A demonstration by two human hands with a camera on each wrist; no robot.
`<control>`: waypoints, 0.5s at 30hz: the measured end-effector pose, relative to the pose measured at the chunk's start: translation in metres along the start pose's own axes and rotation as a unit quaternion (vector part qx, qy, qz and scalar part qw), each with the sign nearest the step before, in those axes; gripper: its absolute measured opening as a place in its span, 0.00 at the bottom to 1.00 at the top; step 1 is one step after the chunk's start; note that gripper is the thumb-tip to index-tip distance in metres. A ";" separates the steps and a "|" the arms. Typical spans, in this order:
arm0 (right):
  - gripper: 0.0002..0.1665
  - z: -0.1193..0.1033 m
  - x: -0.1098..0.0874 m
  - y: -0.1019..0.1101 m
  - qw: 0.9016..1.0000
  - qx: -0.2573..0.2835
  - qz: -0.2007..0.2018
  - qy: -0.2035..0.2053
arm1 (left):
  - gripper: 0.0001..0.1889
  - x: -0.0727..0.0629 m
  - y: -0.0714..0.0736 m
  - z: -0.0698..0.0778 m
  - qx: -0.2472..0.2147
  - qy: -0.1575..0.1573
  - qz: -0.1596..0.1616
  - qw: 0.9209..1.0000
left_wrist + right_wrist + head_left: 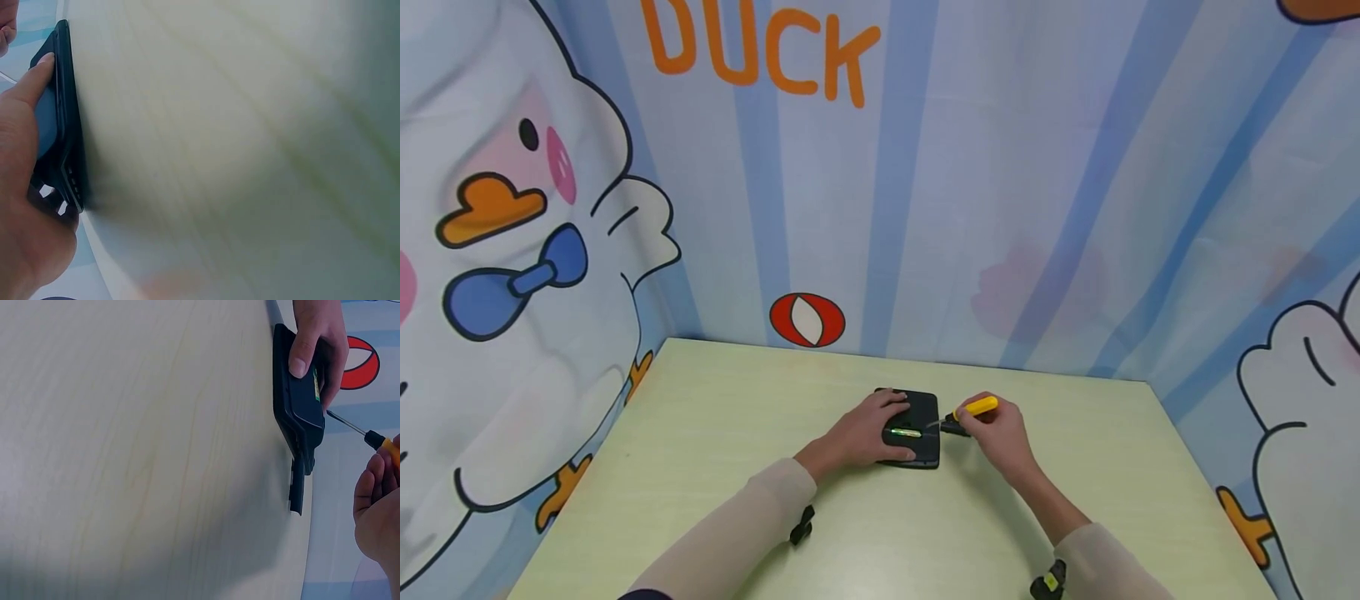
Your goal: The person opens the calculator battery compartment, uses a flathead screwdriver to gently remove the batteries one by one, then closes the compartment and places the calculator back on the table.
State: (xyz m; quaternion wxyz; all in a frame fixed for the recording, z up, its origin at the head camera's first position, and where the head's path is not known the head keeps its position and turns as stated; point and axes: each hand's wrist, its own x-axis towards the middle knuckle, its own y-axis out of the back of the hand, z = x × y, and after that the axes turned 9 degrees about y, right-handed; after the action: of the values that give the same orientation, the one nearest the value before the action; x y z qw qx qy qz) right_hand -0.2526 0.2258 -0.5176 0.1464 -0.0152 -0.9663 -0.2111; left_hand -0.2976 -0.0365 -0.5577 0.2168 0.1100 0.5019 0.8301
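A flat black device (928,408) lies on the table with a slot in its upper face. A shiny green-and-yellow cylinder, like a battery (906,432), shows in that slot. My left hand (868,429) holds the device from its left side, thumb near the close end and fingers over the far end. A screwdriver (981,406) with a yellow handle and black collar is pinched in my right hand (1003,437). Its metal tip points left at the device's right side; whether it touches cannot be told. Beside that edge a narrow black piece (297,487) sticks out.
The pale wooden table (737,392) ends at a printed duck curtain (970,167) at the back and sides. Black straps (802,527) sit around both wrists below beige sleeves.
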 end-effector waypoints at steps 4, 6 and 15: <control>0.07 0.000 0.000 -0.001 1.000 -0.002 -0.002 0.005 | 0.48 0.000 0.001 0.000 -0.004 0.000 0.000 1.000; 0.07 0.000 0.000 -0.002 1.000 -0.007 -0.007 0.006 | 0.47 0.000 0.001 0.000 -0.004 -0.001 0.000 1.000; 0.04 -0.005 -0.001 -0.006 0.998 -0.049 -0.022 0.028 | 0.48 0.001 0.000 0.000 0.001 -0.003 0.003 1.000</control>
State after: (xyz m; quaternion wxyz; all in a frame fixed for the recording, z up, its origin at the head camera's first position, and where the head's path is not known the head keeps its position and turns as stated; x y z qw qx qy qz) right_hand -0.2507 0.2182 -0.5161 0.1675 0.0044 -0.9504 -0.2621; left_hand -0.2980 -0.0360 -0.5581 0.2160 0.1140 0.5013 0.8301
